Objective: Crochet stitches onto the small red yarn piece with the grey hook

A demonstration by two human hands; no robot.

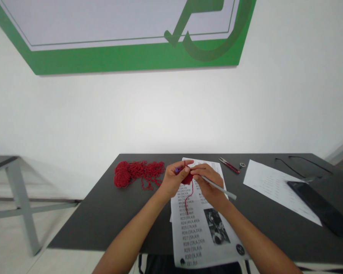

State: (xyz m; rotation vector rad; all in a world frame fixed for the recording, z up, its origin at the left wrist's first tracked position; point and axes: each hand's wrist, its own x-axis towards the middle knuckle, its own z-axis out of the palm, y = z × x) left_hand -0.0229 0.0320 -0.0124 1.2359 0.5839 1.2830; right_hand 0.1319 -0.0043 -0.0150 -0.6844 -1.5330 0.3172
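My left hand (175, 179) is closed in a pinch on a small dark red crocheted piece (188, 179), with a purple marker showing by the thumb. A red yarn tail (188, 198) hangs down from the piece. My right hand (207, 180) grips a grey crochet hook (220, 188) whose handle sticks out to the right; its tip meets the red piece. Both hands hover over a printed pattern sheet (200, 228) on the dark table (103, 217). A loose heap of red yarn (138, 173) lies left of my left hand.
Small red-handled snips (229, 165) and a metal ring (242, 165) lie behind my right hand. Farther right are a second paper (274, 188), a black phone (320, 207) and a thin black cord (291, 165). A grey table frame (20, 198) stands left; a white wall is behind.
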